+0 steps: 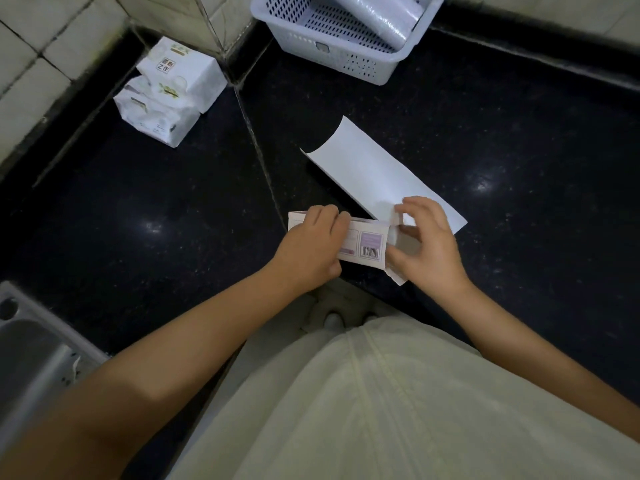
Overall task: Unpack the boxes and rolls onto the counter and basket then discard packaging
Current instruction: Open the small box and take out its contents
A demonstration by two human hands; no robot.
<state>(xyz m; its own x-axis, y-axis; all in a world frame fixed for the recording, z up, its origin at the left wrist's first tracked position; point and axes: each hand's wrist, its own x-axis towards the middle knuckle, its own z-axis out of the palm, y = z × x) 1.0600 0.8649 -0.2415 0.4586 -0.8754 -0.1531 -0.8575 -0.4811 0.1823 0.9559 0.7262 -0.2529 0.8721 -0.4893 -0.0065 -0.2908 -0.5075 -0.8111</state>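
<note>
Small barcoded carton (363, 244) at the near edge of the black surface (485, 133), held level between both hands. Left hand (311, 252) with grip clamped over the carton's left half; right hand (424, 242) with grip pinching the open end flap, perhaps a roll showing inside. Just behind, touching the right fingers, an emptied white sleeve (374, 171). Farther off: white perforated basket (349, 53) holding wrapped rolls (388, 15); two tissue packs (169, 95) stacked in the tiled corner.
</note>
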